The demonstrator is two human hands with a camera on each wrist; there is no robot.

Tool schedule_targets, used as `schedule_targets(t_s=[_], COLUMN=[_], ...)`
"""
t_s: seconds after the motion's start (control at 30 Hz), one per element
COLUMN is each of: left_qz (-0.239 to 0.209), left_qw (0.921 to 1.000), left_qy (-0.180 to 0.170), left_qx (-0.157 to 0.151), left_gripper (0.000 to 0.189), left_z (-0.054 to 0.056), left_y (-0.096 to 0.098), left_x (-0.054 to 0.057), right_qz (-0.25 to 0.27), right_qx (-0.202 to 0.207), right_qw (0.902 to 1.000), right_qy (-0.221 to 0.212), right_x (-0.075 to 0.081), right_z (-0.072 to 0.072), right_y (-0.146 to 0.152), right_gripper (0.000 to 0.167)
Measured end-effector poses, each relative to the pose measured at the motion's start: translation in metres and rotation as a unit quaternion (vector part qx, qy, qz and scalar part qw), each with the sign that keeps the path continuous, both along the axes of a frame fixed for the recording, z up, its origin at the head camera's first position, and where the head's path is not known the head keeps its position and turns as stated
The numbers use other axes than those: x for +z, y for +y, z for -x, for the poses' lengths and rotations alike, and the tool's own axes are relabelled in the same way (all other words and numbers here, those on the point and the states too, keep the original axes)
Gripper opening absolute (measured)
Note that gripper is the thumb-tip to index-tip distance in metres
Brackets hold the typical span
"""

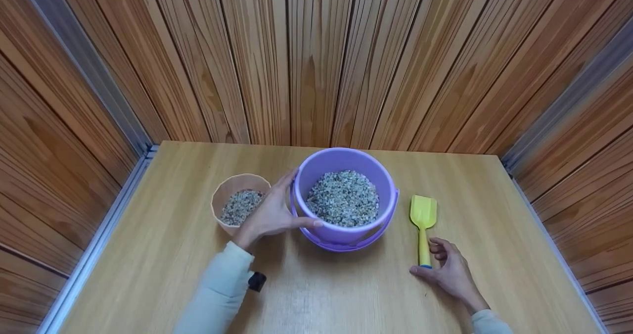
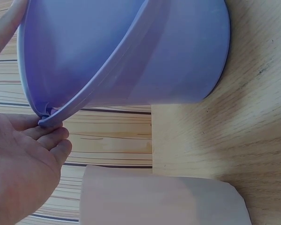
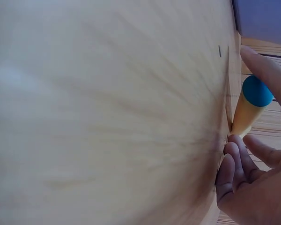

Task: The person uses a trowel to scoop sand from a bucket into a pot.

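A purple bucket [image 1: 320, 233] of small grey gravel [image 1: 346, 198] stands mid-table, its handle [image 1: 341, 247] lowered along the near side. My left hand [image 1: 271, 214] touches the bucket's left side, thumb at the front of the rim and fingers spread toward the back. In the left wrist view, its fingertips lie by the handle joint. To the right lies a yellow toy shovel [image 1: 423, 213] with a blue handle end [image 3: 257, 91]. My right hand [image 1: 452, 272] is around that end, thumb on one side, loosely bent fingers on the other; a firm grip does not show.
A peach-coloured pot [image 1: 223, 191] with gravel inside stands left of the bucket, partly behind my left hand. The wooden table [image 1: 336, 294] meets a plank-patterned wall [image 1: 316, 76] at the back, with similar side walls. A small black object [image 1: 256, 281] shows by the left sleeve.
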State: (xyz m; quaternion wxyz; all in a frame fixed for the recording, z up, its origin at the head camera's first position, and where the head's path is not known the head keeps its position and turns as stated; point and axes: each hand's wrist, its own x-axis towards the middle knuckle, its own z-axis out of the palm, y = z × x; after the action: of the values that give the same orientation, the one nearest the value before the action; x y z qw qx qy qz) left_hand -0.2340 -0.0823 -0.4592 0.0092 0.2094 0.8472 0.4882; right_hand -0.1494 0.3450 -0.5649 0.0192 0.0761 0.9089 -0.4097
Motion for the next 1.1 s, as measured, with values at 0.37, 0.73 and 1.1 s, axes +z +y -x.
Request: schedule_targets(t_s=[0.37,0.73,1.1], left_qz=[0.009,0.003,0.010], left_qw=[0.9997,0.9999,0.9997], left_qy=[-0.023,-0.013,-0.019], left_qx=[0.007,0.007,0.012], left_gripper=[0.135,0.133,0.135], left_z=[-0.001,-0.001,-0.002], left_y=[0.000,0.001,0.000], left_x=[0.001,0.000,0.001], right_qz=[0.018,0.041,0.062], right_qx=[-0.001,0.021,0.037], right_qw=[0.9996,0.9988,0.9971], right_qy=[-0.021,-0.019,-0.026], right_x=[0.001,0.002,0.006], right_z=[-0.001,0.001,0.000], right_y=[0.003,0.010,0.018], right_gripper=[0.092,0.086,0.072])
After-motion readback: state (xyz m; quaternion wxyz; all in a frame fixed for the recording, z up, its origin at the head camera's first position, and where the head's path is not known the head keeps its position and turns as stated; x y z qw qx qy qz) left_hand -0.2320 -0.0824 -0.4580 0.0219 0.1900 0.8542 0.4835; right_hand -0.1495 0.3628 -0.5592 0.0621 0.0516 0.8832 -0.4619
